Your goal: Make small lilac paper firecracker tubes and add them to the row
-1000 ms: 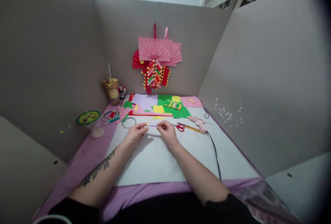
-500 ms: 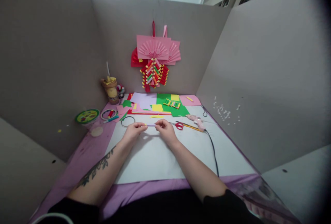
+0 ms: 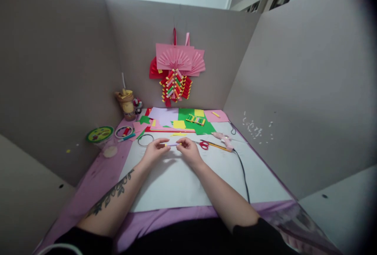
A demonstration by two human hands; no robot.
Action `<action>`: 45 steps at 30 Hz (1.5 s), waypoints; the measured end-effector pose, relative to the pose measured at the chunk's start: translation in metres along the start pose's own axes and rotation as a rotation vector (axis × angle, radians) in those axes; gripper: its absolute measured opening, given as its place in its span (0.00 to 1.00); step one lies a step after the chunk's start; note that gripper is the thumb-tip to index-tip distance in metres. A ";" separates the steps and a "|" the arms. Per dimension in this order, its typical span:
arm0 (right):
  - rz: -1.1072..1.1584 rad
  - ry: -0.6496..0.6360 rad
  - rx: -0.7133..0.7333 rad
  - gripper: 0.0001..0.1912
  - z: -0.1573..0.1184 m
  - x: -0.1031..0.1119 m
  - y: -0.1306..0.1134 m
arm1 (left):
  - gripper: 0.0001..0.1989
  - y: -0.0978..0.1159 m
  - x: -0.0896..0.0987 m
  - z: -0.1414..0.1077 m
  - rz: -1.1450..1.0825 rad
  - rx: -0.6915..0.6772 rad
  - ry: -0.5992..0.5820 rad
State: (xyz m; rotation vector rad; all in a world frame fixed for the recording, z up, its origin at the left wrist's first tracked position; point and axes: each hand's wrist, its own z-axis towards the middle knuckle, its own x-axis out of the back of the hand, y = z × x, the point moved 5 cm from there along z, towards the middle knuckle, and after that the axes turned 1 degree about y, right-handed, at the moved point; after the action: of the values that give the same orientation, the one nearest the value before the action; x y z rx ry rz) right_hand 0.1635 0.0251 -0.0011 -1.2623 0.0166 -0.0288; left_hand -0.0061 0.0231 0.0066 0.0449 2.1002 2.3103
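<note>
A small lilac paper roll with a yellow end is held level above the white sheet. My right hand pinches its right end between thumb and fingertips. Around the yellow left end, the thumb and fingers of my left hand are parted, with the roll's tip in the gap; whether they touch it is hard to make out. Just right of my right hand lie red-handled scissors. Left of my left hand is a dark ring-shaped loop. Behind, a row of finished paper rolls rests on green paper.
A pink glue gun with a black cord and a pencil lie at right. Coloured paper covers the back. A green-lidded tub, tape roll and drink cup stand left. Paper fan ornaments hang on the back panel.
My left thumb and fingers have spread apart from their pinch at the yellow end. My right hand keeps hold of the roll. The view has tipped up slightly.
</note>
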 end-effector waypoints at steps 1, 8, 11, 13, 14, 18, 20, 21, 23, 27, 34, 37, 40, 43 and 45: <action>0.003 -0.007 0.006 0.08 -0.001 -0.001 0.000 | 0.19 0.001 -0.001 -0.001 0.039 0.006 -0.019; -0.028 -0.082 0.011 0.08 -0.007 -0.012 -0.004 | 0.12 0.012 -0.004 -0.006 0.174 -0.101 0.016; -0.076 -0.072 0.030 0.06 -0.008 -0.013 -0.006 | 0.11 0.016 -0.006 -0.008 0.215 -0.135 0.011; -0.093 -0.026 0.030 0.06 -0.006 -0.008 -0.006 | 0.10 0.018 -0.003 -0.008 0.217 -0.144 0.043; -0.093 0.011 0.026 0.07 -0.004 -0.003 -0.006 | 0.10 0.018 -0.001 -0.007 0.211 -0.142 0.068; -0.077 0.191 0.006 0.10 0.004 0.021 -0.005 | 0.13 0.013 0.009 -0.001 0.133 -0.084 0.114; -0.037 0.193 -0.023 0.11 0.006 0.025 -0.004 | 0.15 0.008 0.010 0.002 0.071 -0.055 0.101; -0.012 0.172 -0.043 0.11 0.006 0.025 -0.003 | 0.15 0.005 0.011 0.003 0.045 -0.045 0.095; 0.030 0.123 -0.078 0.11 0.005 0.022 -0.003 | 0.16 0.002 0.011 0.004 0.023 -0.034 0.094; 0.078 0.069 -0.080 0.09 0.003 0.012 -0.003 | 0.16 0.001 0.010 0.004 0.061 -0.040 0.097; 0.259 0.060 -0.056 0.16 0.004 0.007 -0.008 | 0.16 0.003 0.011 0.003 0.070 -0.069 0.115; 0.284 0.060 -0.079 0.19 0.004 0.007 -0.009 | 0.17 0.003 0.012 0.003 0.075 -0.074 0.134; 0.301 0.055 -0.096 0.20 0.003 0.006 -0.010 | 0.17 0.004 0.011 0.002 0.064 -0.069 0.135; 0.303 0.052 -0.111 0.21 0.002 0.006 -0.011 | 0.16 0.006 0.010 0.001 0.047 -0.059 0.133; 0.295 0.052 -0.110 0.22 0.001 0.006 -0.013 | 0.16 0.008 0.009 0.000 0.042 -0.057 0.133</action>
State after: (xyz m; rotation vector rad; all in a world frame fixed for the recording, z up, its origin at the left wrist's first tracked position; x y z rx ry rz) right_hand 0.1691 0.0224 0.0116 -1.3584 0.2521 0.1964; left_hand -0.0154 0.0224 0.0142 -0.0688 2.1103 2.4606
